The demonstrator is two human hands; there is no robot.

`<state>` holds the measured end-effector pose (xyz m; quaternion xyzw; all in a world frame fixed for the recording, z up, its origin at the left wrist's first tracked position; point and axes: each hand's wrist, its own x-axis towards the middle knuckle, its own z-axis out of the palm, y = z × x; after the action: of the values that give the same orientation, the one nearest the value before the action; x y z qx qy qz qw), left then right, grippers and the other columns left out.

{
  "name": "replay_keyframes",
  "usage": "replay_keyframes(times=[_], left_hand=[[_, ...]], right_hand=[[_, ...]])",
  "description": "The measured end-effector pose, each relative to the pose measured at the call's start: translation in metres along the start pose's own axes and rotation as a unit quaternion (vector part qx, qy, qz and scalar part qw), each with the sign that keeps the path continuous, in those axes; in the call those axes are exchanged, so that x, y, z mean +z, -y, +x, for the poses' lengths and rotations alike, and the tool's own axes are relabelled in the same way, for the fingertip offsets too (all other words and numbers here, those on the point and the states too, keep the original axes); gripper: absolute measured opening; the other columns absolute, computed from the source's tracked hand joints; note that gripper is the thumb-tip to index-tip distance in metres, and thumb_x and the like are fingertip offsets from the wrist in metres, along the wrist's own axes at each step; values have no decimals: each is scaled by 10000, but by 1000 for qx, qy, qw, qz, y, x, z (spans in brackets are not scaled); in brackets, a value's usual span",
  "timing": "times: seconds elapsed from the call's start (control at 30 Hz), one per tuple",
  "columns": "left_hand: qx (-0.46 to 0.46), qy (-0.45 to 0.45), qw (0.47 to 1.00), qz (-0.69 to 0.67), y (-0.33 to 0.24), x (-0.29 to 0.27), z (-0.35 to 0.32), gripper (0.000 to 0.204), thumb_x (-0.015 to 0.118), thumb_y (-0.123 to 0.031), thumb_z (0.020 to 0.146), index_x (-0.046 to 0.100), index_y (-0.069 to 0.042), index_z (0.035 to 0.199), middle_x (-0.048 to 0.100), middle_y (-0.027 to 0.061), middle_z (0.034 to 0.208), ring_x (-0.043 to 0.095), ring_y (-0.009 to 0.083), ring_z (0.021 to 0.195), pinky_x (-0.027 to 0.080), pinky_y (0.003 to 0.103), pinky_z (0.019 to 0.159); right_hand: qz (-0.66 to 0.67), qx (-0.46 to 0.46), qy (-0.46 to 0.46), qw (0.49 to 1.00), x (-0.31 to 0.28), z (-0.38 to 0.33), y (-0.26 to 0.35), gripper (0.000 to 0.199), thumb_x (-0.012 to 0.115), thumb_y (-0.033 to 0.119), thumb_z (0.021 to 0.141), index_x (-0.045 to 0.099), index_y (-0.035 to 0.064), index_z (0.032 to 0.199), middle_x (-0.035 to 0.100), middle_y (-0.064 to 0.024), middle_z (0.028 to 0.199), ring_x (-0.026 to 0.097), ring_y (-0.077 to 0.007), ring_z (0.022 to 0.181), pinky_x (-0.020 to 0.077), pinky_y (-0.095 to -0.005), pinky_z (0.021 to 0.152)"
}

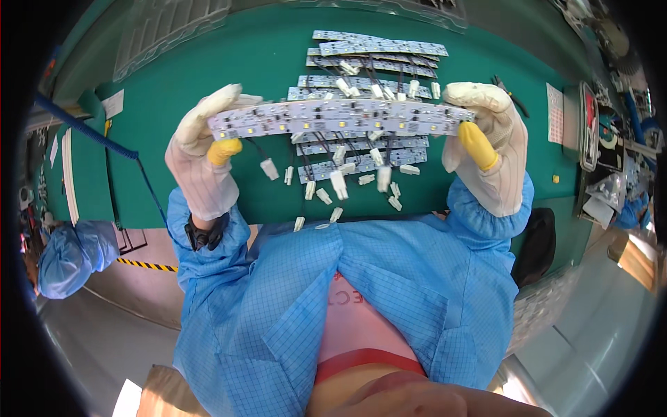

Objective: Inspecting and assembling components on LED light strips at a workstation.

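Note:
Both my hands wear white gloves with yellow thumb covers. Between them I hold up a long white LED circuit board strip (333, 118), level across the view. At its left end, my left hand (212, 149) grips it with the thumb in front. My right hand (486, 139) pinches the opposite end the same way. Dark wires with white connectors (338, 184) hang from strips below. Behind the held strip, several similar LED strips (382, 48) lie stacked on the green mat, partly hidden by it.
A green mat (271, 62) covers the table. Pliers (511, 94) lie beyond my right hand, near a paper sheet (554, 112). Clear plastic trays (167, 31) stand at the back left. A coiled blue cord (87, 128) hangs at left. A black wristband (201, 236) circles my left wrist.

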<state>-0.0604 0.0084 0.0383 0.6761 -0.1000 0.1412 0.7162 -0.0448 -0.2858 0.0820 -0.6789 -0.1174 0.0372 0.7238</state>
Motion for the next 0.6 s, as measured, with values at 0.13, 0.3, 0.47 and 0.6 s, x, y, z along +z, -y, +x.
replay_keyframes(times=[0.13, 0.3, 0.47, 0.6], left_hand=[[-57, -20, 998, 30, 1, -2, 3, 643, 684, -406, 782, 526, 60, 1196, 637, 152, 1025, 608, 184, 947, 459, 289, 870], [-79, 8, 992, 101, 6, -6, 5, 688, 660, -483, 772, 534, 41, 1202, 639, 145, 1032, 605, 177, 963, 456, 286, 876], [-25, -24, 995, 90, 3, -1, 3, 685, 671, -483, 766, 536, 32, 1197, 639, 171, 1036, 610, 186, 963, 456, 296, 882], [-6, -34, 996, 82, 2, 1, -1, 683, 665, -488, 771, 533, 39, 1185, 638, 184, 1036, 612, 191, 958, 463, 310, 871]], right_hand=[[-22, 4, 44, 999, -2, 2, 5, 430, 660, 208, 840, 505, -42, 1154, 628, -135, 950, 600, -118, 628, 464, -208, 518], [49, -21, 57, 997, -2, 1, 1, 409, 628, 140, 850, 469, -49, 1177, 614, -167, 1028, 635, -145, 690, 500, -205, 541], [27, -11, 54, 998, -7, -1, 0, 351, 601, 78, 851, 482, -43, 1159, 603, -161, 1075, 611, -118, 661, 497, -209, 537], [27, -22, 42, 999, -5, 0, -6, 369, 626, 92, 839, 489, -31, 1159, 602, -146, 1065, 599, -114, 672, 496, -204, 555]])
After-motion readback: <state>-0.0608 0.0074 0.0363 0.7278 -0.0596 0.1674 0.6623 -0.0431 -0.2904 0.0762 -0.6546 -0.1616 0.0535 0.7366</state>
